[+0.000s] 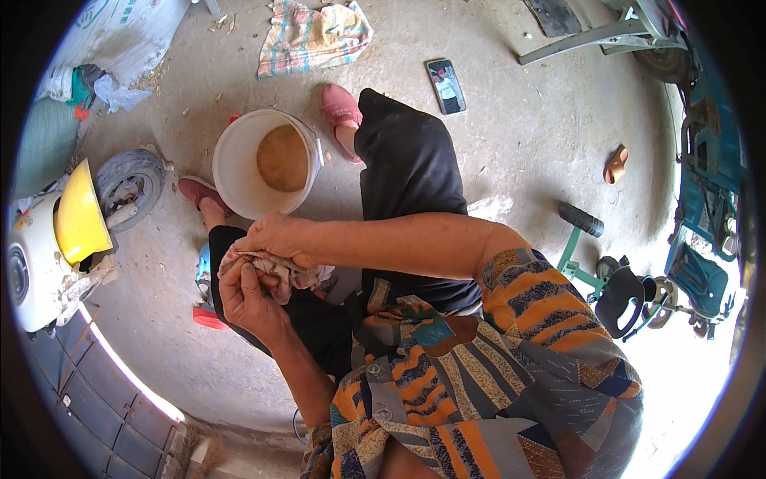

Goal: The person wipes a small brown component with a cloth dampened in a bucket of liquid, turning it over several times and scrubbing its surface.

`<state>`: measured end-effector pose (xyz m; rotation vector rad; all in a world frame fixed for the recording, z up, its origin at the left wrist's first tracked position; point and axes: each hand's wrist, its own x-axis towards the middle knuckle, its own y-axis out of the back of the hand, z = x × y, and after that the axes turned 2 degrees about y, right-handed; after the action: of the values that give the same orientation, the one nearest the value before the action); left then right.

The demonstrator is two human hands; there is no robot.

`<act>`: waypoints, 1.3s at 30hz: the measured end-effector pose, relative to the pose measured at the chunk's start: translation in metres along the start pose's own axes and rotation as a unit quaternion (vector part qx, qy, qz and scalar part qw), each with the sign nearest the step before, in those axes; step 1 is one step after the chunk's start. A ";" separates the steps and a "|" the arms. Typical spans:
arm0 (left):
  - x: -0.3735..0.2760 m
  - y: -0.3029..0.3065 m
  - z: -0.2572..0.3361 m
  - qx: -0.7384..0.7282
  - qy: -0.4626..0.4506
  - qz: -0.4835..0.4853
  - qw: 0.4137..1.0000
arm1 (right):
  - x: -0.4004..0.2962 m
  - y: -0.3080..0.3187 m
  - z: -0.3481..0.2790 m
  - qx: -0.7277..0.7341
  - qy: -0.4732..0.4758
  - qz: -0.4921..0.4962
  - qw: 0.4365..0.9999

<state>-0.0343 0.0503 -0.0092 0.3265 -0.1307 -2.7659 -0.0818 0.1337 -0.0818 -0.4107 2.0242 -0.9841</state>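
Note:
My right hand point(275, 236) pinches a crumpled pale cloth with a reddish pattern point(296, 275) from above. Just below it, my left hand point(254, 302) holds the same cloth, its fingers bent with the tips on the fabric. Part of the cloth hangs between and beside the hands, and the palms hide some of it. Beyond my hands a white plastic bucket point(230, 161) stands on the floor between my feet, with brownish liquid point(282, 158) at its bottom.
A checked cloth point(314, 39) and a smartphone point(446, 87) with its screen lit lie on the concrete floor point(514, 120). At left are a wheel point(131, 185) and a white vehicle with a yellow part point(81, 215). A green-framed wheeled object point(574, 263) and an orange slipper point(616, 164) are at right.

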 end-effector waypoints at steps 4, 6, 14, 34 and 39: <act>-0.001 -0.004 -0.001 0.033 -0.033 0.012 0.999 | -0.003 0.000 -0.007 -0.108 0.050 0.016 0.993; -0.005 -0.003 -0.002 0.089 -0.028 0.046 0.995 | -0.006 -0.002 -0.011 -0.169 0.082 0.014 0.982; 0.002 0.025 -0.016 -0.241 0.141 -0.054 0.959 | -0.020 -0.012 -0.033 -0.168 0.048 -0.023 0.984; -0.002 0.032 -0.013 -0.246 0.155 -0.031 0.956 | -0.015 -0.027 -0.019 -0.155 0.017 -0.057 0.986; -0.009 0.038 -0.010 -0.227 0.158 -0.031 0.960 | -0.008 -0.035 -0.011 -0.168 0.059 -0.027 0.984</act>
<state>-0.0109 0.0176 -0.0121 0.6439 0.5925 -2.6544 -0.0873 0.1218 -0.0471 -0.6008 2.3064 -0.7108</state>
